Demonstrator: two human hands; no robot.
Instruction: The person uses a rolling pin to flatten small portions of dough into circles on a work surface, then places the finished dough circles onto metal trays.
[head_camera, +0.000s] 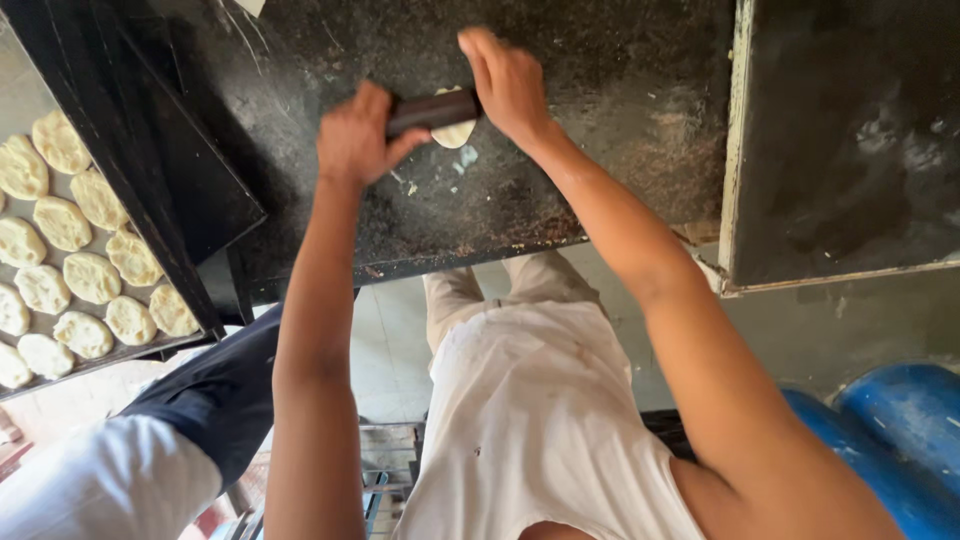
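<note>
Both my arms reach out over a dark, flour-speckled worktop (560, 170). My left hand (355, 135) is closed round one end of a short dark rolling pin (432, 110). At the pin's other end, my right hand (505, 80) presses on it with fingers stretched flat. A small pale piece of dough (455, 132) lies under the pin, partly hidden by it.
A tray (150, 180) at the left holds several flattened dough rounds (90, 275) in rows. Another person's dark trouser leg and white sleeve (150, 440) stand at lower left. A second dark surface (850, 140) lies at right, with blue drums (900, 440) below it.
</note>
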